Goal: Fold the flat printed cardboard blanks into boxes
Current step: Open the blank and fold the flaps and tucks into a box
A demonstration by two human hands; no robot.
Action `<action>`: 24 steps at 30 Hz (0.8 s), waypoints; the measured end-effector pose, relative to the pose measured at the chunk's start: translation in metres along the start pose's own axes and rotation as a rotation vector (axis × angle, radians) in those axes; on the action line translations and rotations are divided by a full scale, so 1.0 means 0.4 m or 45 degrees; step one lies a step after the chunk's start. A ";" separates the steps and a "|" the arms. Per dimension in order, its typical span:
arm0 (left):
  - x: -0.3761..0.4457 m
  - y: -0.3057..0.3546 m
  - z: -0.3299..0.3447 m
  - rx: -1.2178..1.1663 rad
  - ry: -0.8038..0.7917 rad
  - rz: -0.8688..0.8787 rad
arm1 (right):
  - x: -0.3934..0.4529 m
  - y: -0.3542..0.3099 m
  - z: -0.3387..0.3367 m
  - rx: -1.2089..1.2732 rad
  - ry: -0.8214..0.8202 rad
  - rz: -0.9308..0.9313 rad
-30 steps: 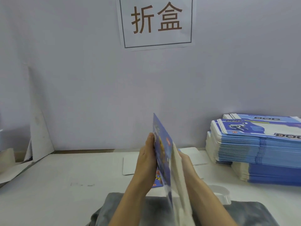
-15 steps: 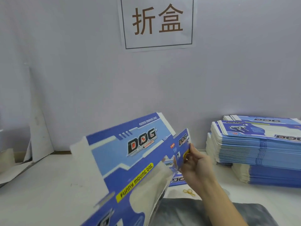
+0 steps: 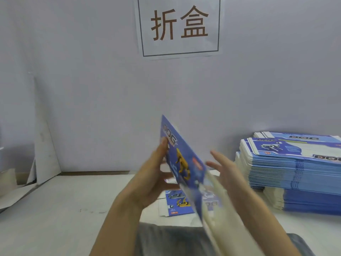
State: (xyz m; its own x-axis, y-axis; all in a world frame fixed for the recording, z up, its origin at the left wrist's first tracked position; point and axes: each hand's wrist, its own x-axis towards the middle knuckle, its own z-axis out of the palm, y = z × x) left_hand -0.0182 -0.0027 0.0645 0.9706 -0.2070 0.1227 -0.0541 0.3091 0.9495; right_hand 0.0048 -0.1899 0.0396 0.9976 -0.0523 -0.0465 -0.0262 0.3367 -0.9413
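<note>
A blue printed cardboard blank [image 3: 184, 163] with a yellow dog picture stands nearly edge-on in front of me, its lower white end blurred. My left hand [image 3: 147, 180] lies against its printed left face, fingers straight, one fingertip over the "DOG" lettering. On the blank's far side my right hand [image 3: 227, 170] is spread, fingers straight; whether it touches the card I cannot tell. Another printed blank [image 3: 175, 202] lies flat on the white table [image 3: 73, 209] under my hands.
A tall stack of flat blue blanks [image 3: 295, 174] fills the table's right side. A white card sheet [image 3: 44, 145] leans on the wall at the left. A paper sign [image 3: 180, 24] hangs on the wall. Grey cloth [image 3: 166, 241] covers the near edge.
Half a second ago my right hand alone held the blank spread wide to the left. It has since swung up edge-on, my left hand has come back onto it, and my right hand's fingers have spread.
</note>
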 end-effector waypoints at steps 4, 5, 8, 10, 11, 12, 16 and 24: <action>0.008 0.045 -0.049 0.303 0.290 0.435 | -0.076 -0.104 0.017 -0.015 -0.477 -0.069; 0.008 0.056 -0.059 0.341 0.361 0.522 | -0.095 -0.124 0.018 -0.034 -0.555 -0.109; 0.006 0.069 -0.077 0.523 0.548 0.790 | -0.143 -0.161 0.025 -0.291 -0.657 -0.299; 0.006 0.074 -0.072 0.806 0.701 0.960 | -0.165 -0.166 0.048 -0.698 -0.611 -0.431; 0.005 0.077 -0.062 0.902 0.727 1.016 | -0.171 -0.161 0.061 -0.880 -0.538 -0.506; 0.005 0.077 -0.050 0.942 0.710 1.035 | -0.164 -0.149 0.069 -1.013 -0.451 -0.598; 0.005 0.057 -0.005 0.903 0.520 1.100 | -0.120 -0.108 0.081 -1.057 -0.197 -0.885; 0.000 0.053 -0.003 0.410 0.443 0.684 | -0.086 -0.115 -0.014 -0.478 -0.266 -0.732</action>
State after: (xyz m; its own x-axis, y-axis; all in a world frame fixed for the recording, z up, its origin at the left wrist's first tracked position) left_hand -0.0191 0.0052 0.0843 0.8060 0.2217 0.5488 -0.5599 -0.0150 0.8284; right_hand -0.0287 -0.2089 0.0826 0.8507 0.0693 0.5211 0.5243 -0.0386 -0.8507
